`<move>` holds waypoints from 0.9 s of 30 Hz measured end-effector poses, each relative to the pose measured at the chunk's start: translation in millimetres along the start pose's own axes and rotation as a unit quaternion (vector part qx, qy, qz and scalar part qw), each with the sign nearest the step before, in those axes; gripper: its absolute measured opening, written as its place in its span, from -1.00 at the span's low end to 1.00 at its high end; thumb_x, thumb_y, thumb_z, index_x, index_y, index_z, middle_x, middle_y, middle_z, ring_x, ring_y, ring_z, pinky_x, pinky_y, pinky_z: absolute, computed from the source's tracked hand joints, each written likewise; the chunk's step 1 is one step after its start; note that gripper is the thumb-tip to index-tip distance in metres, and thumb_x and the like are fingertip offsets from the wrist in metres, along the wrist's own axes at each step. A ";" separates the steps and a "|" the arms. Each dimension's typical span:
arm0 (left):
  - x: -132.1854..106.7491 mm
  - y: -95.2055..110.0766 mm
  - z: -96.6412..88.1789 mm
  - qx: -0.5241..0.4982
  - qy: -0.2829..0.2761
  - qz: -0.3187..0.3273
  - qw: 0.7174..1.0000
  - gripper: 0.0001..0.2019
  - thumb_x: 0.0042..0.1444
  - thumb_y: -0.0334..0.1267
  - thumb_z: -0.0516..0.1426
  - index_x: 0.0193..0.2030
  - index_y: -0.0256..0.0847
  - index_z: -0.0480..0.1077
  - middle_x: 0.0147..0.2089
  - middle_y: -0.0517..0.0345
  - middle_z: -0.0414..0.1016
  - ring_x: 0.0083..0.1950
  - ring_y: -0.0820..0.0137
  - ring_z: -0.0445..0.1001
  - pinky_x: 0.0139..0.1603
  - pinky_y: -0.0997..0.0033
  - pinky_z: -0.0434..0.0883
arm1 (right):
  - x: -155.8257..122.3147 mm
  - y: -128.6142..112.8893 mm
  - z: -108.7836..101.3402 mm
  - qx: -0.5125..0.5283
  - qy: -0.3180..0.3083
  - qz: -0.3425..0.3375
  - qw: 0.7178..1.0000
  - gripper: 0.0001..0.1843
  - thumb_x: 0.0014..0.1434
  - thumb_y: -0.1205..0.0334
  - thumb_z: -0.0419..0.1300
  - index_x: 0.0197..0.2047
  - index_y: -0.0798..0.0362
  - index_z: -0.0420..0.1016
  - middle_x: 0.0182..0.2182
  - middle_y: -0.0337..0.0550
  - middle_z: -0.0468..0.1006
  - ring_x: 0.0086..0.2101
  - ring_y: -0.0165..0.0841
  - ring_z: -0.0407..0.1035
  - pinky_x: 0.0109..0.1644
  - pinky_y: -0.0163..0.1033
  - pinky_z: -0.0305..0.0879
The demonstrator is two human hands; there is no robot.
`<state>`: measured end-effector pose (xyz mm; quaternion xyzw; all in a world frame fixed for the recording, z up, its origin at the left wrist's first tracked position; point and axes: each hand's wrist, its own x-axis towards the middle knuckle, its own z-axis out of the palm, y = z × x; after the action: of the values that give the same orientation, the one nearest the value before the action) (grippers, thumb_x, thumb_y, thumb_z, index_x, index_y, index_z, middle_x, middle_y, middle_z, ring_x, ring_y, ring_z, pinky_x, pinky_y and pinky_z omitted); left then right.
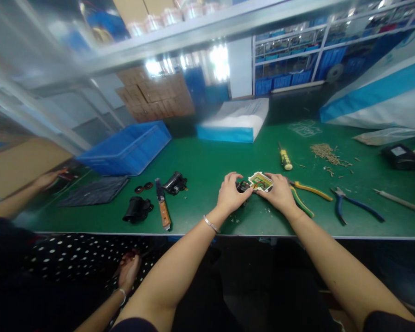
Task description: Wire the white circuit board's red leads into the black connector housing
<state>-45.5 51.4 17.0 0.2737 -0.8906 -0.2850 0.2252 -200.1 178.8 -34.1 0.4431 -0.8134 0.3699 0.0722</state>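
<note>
Over the front of the green bench, my left hand [231,194] has its fingers closed round a small black part [242,186], mostly hidden by the palm. My right hand [280,195] grips a white-rimmed housing with a green circuit board [260,181] and thin wires inside. Both pieces are held close together; whether they are joined I cannot tell. Yellow-and-green-handled pliers [302,196] lie just right of my right hand. Beyond it is a screwdriver with a yellow handle [285,159]. To the left lie a wooden-handled knife [163,206] and two black housings [137,209].
A blue bin [127,145] stands at the back left, near a dark flat sheet [95,191]. Screws [327,153] are heaped at the right, behind blue-handled cutters [358,205]. A white-and-blue bag [235,121] lies behind. A co-worker's hand [128,269] is at the left.
</note>
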 end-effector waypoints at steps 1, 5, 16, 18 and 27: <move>2.2 -0.7 -0.3 -0.002 -0.008 -0.001 1.000 -0.49 -0.06 -0.07 0.26 0.03 -0.12 0.28 0.16 0.02 0.24 0.12 0.19 0.31 0.18 0.14 0.29 | -0.3 0.0 -1.7 -0.009 0.006 0.003 1.000 -0.29 -0.04 -0.03 0.36 0.13 0.11 0.35 -0.10 0.03 0.39 -0.06 -0.07 0.25 0.11 -0.01 0.23; 8.9 -7.0 -12.8 -0.001 -0.083 0.016 0.996 -0.45 -0.16 -0.18 0.27 0.04 -0.09 0.29 0.09 0.08 0.30 0.05 0.21 0.34 0.11 0.16 0.33 | -1.9 -0.8 -10.9 -0.047 0.041 0.013 0.998 -0.35 0.00 0.00 0.33 0.12 0.07 0.36 -0.11 0.01 0.35 -0.08 -0.07 0.21 0.07 -0.02 0.24; 11.3 -20.4 -66.5 0.011 -0.256 0.075 0.964 -0.37 -0.17 -0.23 0.26 0.11 -0.19 0.28 0.07 0.04 0.33 0.01 0.27 0.37 0.08 0.27 0.34 | -5.2 -18.4 -19.3 -0.099 0.072 0.018 0.992 -0.39 0.06 0.04 0.26 0.17 -0.01 0.33 -0.19 -0.01 0.30 -0.12 -0.11 0.20 -0.07 -0.08 0.26; 11.2 -22.8 -68.8 0.012 -0.262 0.068 0.963 -0.37 -0.16 -0.21 0.27 0.12 -0.20 0.27 0.08 0.03 0.32 0.01 0.27 0.37 0.09 0.25 0.34 | -6.0 -21.3 -21.0 -0.103 0.082 0.006 0.991 -0.39 0.06 0.07 0.26 0.18 -0.01 0.32 -0.19 -0.03 0.30 -0.13 -0.12 0.19 -0.06 -0.09 0.24; 9.7 -27.9 -70.5 0.008 -0.254 0.083 0.964 -0.65 -0.18 -0.20 0.32 -0.22 -0.20 0.39 0.10 0.06 0.29 0.07 0.31 0.35 0.19 0.29 0.28 | -9.7 -29.1 -29.2 -0.099 0.128 -0.050 0.986 -0.57 0.09 0.16 0.26 0.04 0.07 0.42 -0.14 0.00 0.31 -0.12 -0.16 0.16 -0.02 -0.13 0.19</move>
<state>-3.5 -0.8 53.7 0.1191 -0.9402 -0.3188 0.0124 -178.0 195.1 -1.9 0.4227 -0.8071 0.3369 0.2376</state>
